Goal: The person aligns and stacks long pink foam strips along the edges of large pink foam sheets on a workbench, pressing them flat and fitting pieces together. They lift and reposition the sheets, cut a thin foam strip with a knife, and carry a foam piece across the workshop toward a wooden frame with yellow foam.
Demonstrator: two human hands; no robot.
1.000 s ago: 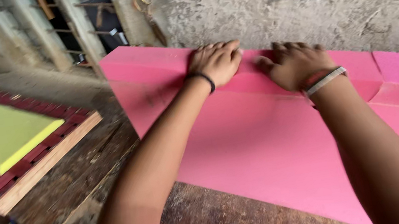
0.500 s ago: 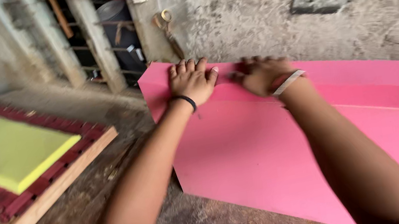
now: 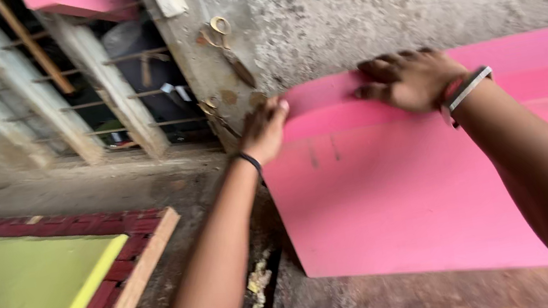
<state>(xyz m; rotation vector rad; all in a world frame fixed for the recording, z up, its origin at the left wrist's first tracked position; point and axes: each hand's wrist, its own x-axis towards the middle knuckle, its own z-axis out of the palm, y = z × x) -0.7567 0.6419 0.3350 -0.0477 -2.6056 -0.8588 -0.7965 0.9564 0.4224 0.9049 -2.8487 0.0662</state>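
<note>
Your left hand [image 3: 264, 130] pinches the far left corner of the pink sheet [image 3: 441, 193], fingertips hidden behind the edge. Your right hand [image 3: 407, 80] lies spread and flat on the folded strip along the far edge. The sheet runs off the right of the frame, against the wall [image 3: 352, 2]. Scissors [image 3: 226, 48] hang blurred above. A yellow pad [image 3: 16, 283] lies near left, cut off.

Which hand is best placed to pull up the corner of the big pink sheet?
Probably the left hand. It already sits at the pink sheet's upper left corner, fingers curled on the edge. The right hand lies flat further along the folded strip.
</note>
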